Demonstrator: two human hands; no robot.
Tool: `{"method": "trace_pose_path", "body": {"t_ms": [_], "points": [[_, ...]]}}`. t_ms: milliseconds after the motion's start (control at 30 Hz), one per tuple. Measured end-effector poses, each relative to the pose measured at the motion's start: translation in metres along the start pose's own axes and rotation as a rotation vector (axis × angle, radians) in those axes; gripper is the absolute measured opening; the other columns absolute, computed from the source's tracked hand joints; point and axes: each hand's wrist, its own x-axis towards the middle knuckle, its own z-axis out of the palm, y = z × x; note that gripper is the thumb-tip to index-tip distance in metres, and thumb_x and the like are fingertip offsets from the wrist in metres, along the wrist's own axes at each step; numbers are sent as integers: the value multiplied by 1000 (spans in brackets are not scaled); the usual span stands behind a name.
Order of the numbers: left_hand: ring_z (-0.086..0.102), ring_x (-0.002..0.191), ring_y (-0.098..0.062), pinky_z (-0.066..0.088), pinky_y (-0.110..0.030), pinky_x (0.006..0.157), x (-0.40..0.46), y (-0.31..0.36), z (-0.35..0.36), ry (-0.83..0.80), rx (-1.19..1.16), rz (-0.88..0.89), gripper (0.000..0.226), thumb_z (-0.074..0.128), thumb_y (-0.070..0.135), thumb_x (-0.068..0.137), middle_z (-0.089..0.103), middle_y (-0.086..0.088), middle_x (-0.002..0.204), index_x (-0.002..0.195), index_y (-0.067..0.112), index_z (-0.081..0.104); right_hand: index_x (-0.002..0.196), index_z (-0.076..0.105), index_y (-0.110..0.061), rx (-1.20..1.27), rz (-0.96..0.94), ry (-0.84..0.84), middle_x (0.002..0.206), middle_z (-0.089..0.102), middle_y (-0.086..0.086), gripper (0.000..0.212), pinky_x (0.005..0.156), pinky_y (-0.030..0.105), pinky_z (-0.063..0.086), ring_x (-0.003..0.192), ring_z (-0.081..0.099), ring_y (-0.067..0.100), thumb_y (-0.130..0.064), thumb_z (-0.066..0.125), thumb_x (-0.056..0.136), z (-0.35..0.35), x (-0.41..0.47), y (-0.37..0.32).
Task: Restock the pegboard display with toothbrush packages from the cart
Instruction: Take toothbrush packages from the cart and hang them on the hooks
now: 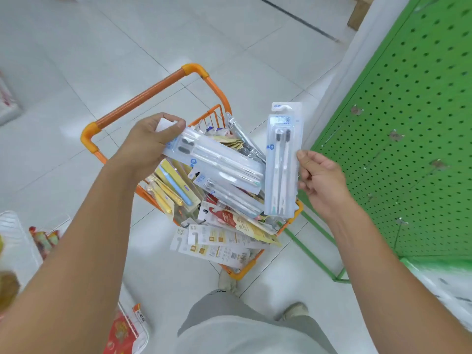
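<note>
Scene: a person stands over an orange cart [143, 98] on a pale tiled floor [76, 47], beside a green pegboard [408, 123] at the right
Left hand [148, 144]: fingers and thumb pressed around the top end of a clear two-brush package [217, 159], held slantwise above the cart
Right hand [319, 177]: thumb and fingers pinching the right edge of a second two-brush package [282, 162], held upright between cart and board, hang-tab uppermost
Cart load: a heaped jumble of toothbrush packs [224, 213], yellow and blue ones at the left, gold-printed cards spilling over the near rim
Pegboard: the visible stretch carries a few bare metal hooks [396, 135] and no stock
Done so far: two packages lifted clear of the pile; none hung in the part of the board seen here
Left to do: by the look of it nearly everything, with the upright pack seemingly first for a hook
</note>
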Motion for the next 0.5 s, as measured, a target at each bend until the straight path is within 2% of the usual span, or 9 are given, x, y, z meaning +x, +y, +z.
{"method": "trace_pose_path", "body": {"t_ms": [67,133,200,233,267,300,367,433,500], "points": [[65,69,-19,57,-27,57,2,16,20,-47,-31,0,5,67,17,93,68,-1,81,92,21,64,97,71,-14,-43,-90,50,68,62,-6,6,52,20,34,53,44,5,-18,68,95,-14,-7,-23],[67,66,-15,56,-24,55,5,35,50,-35,-109,35,11,69,11,90,70,4,75,93,18,61,99,70,-13,-23,-141,67,87,71,-6,7,66,24,42,67,56,5,-19,66,96,-32,-16,-43],[67,68,-18,56,-27,62,5,51,91,-10,-233,71,15,76,12,85,69,0,76,91,14,62,95,66,-13,81,-151,49,95,69,0,8,82,36,50,83,60,14,-18,61,99,-53,-27,-57],[66,70,-19,54,-30,68,3,59,116,-13,-306,71,18,79,13,82,67,-1,77,90,13,63,93,64,-14,151,-155,46,96,67,4,11,87,45,49,88,58,20,-19,58,101,-63,-32,-63],[65,70,-18,53,-31,72,0,65,143,-37,-368,67,19,80,14,80,66,-1,75,88,14,63,91,61,-16,201,-169,61,96,66,6,13,88,48,48,89,56,23,-19,56,102,-73,-38,-68],[64,70,-16,51,-32,74,-5,71,172,-85,-413,59,18,81,15,79,65,1,73,84,15,64,91,59,-16,222,-194,97,93,66,6,15,84,48,49,86,56,23,-21,54,103,-82,-44,-71],[64,72,-17,50,-36,79,-17,78,229,-194,-460,40,14,81,15,80,66,0,76,82,18,68,92,57,-17,89,-289,244,82,66,5,15,70,41,51,72,56,20,-24,52,105,-101,-57,-79],[68,83,-24,54,-42,87,-35,86,281,-273,-467,-10,13,79,14,84,72,-8,92,95,13,71,96,59,-23,-95,-385,377,75,64,3,13,59,35,46,64,51,18,-28,51,105,-120,-73,-85],[71,93,-28,57,-44,89,-56,94,327,-339,-471,-58,25,75,15,87,74,-16,109,110,5,69,105,62,-27,-134,-437,426,70,68,-5,12,53,31,49,60,55,18,-27,50,105,-141,-87,-88]]}}
